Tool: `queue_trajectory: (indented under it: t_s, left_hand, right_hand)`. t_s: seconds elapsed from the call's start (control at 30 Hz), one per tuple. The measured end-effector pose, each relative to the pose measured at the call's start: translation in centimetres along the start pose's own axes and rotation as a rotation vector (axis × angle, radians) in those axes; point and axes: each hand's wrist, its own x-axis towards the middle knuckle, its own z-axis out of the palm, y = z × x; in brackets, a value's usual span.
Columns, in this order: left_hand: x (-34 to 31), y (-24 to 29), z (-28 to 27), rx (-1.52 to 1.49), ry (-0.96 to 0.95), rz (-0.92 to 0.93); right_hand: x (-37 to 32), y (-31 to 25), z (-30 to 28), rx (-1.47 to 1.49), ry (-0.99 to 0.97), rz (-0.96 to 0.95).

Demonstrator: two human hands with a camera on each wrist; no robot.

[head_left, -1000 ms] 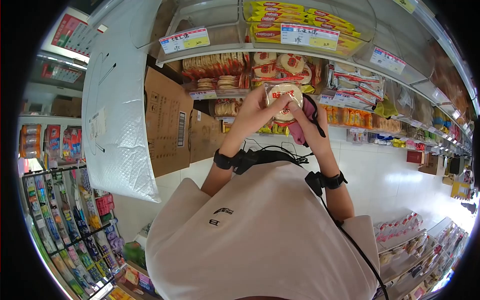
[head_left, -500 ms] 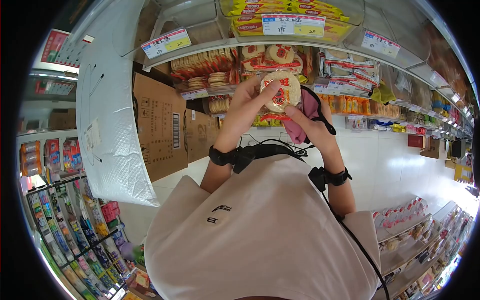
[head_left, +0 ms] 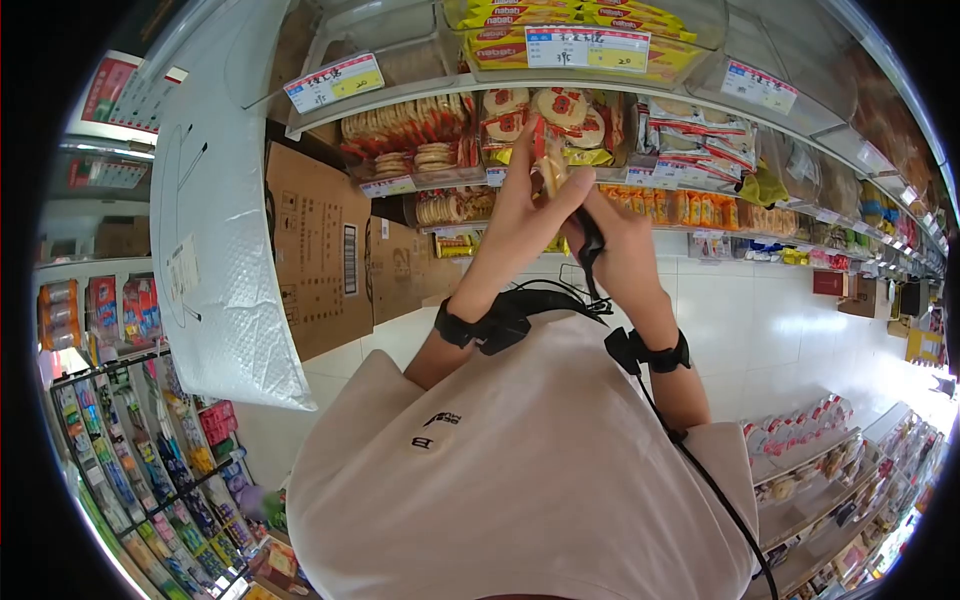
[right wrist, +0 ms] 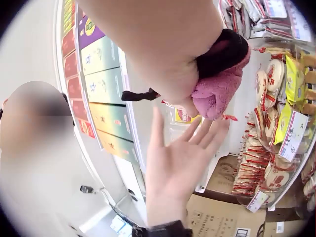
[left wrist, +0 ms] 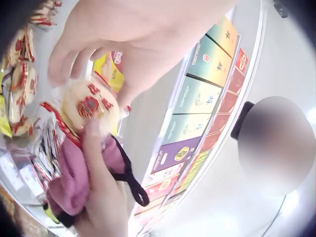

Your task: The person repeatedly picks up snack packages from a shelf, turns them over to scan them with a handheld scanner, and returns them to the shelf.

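Right hand (head_left: 625, 250) pinches cracker packet (left wrist: 89, 104) near its edge; open left hand (head_left: 525, 225) apparently touches it.

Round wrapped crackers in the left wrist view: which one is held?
The cracker gripped by the right hand, beside the purple cloth; no hand touches the others.

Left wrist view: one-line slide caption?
Right hand holding a wrapped cracker and pink cloth, left hand close by, boxes beyond.
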Motion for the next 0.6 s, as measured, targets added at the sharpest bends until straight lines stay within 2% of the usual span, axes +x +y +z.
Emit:
queue_trajectory:
  t_s: [0.07,0.1,0.2,0.23,0.27,0.33,0.37,0.43,0.53,0.6]
  left_hand:
    - [0.3,-0.8,-0.5,0.008,0.004,-0.035]
    - [0.2,-0.2,-0.8,-0.118,-0.015,-0.152]
    - [0.4,0.2,-2.1,-0.374,-0.027,-0.25]
    - [0.3,0.4,-2.2,-0.357,-0.04,-0.243]
    - [0.1,-0.1,-2.5,-0.379,-0.011,-0.282]
    - [0.0,-1.5,-2.9,-0.424,0.037,-0.36]
    - [-0.2,-1.4,-2.3,-0.466,0.081,-0.327]
    - [-0.7,0.4,0.0,-0.55,0.169,-0.262]
    - [-0.8,1.6,0.2,-0.453,0.001,-0.213]
    - [-1.2,1.8,1.4,-0.049,0.069,-0.325]
  right_hand:
    - [-0.4,-0.5,0.3,0.032,-0.006,-0.055]
    - [0.0,-1.3,-0.5,0.119,-0.066,-0.022]
    - [-0.1,-1.2,-1.3,0.209,0.286,0.335]
    - [0.2,-1.2,-1.6,0.379,0.434,0.447]
    - [0.2,-1.6,-1.6,0.421,0.538,0.397]
    - [0.5,-0.8,0.7,0.25,0.632,0.244]
    - [0.1,-1.7,0.9,0.091,0.41,0.128]
    - [0.3,-2.4,2.7,-0.268,0.214,-0.3]
    - [0.8,-2.3,2.6,-0.123,0.178,-0.224]
    - [1.8,-0.5,2.4,-0.014,0.198,-0.167]
